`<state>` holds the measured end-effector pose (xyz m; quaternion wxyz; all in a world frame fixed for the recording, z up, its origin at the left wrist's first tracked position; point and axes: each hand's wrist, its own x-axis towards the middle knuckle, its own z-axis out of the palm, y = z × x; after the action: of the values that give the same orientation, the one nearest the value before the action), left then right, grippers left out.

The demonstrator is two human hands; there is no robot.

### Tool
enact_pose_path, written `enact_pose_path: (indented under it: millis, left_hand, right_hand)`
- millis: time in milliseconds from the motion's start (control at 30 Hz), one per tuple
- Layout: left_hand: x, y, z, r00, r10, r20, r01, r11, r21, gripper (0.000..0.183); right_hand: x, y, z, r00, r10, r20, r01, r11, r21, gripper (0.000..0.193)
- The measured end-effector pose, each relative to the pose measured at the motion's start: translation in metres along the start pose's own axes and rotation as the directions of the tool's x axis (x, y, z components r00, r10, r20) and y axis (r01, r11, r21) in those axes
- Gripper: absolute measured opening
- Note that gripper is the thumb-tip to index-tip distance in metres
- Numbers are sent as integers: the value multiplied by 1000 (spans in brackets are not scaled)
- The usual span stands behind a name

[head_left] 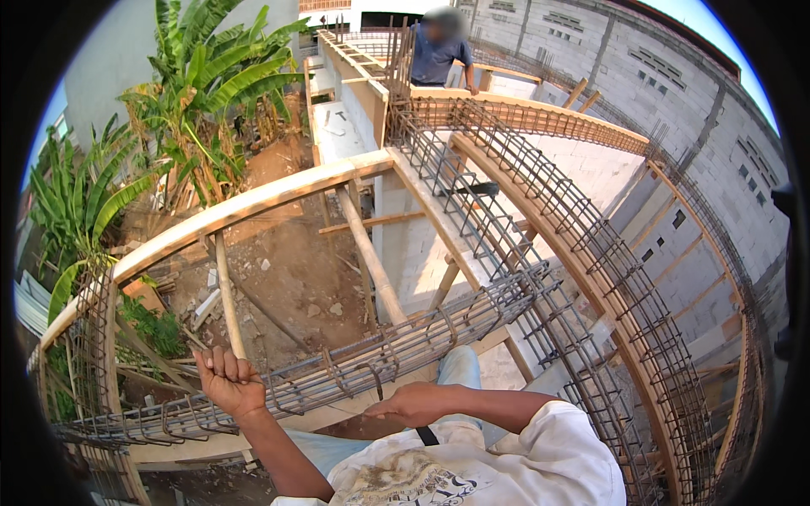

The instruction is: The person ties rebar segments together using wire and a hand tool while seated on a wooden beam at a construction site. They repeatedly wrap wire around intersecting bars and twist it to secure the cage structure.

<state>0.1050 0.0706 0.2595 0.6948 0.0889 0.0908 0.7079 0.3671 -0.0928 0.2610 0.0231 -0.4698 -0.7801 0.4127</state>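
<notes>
A long reinforcing-bar cage [337, 371] runs across in front of me, with stirrups spaced along its bars. My left hand [229, 384] is raised near the cage's left part, fingers curled in. Whatever it may hold is too small to make out. Low against the near side of the cage is my right hand [413, 405], its fingers pressed together and pointing left. A thin wire-like line [336, 408] shows by its fingertips, and a dark hooked piece [376, 381] stands just above them. I cannot tell whether either is in its grip.
A plank formwork edge [253, 192] curves beyond the cage, with wooden poles [368, 253] below over dirt ground. More rebar cages [582, 228] run along the right. A person [437, 55] stands at the far side. Banana plants [211, 84] grow at far left.
</notes>
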Motion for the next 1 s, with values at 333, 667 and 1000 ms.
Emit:
enact_pose_path:
  millis: [333,667,1000]
  left_hand:
    - [33,59,-7,952,216,-218,-192,973,125,36]
    - [40,141,-23,887,447,113,-455,889,53,29]
    - [30,56,-26,864,347,-364,-287,934,211,27]
  right_hand:
    - [-38,-8,11,846,-112,-522,31,986,-161,44]
    - [-84,-37,-42,704,-417,-574,-15,800,-600,46]
    - [-24,29,52,913,319,-255,-341,939,-47,46]
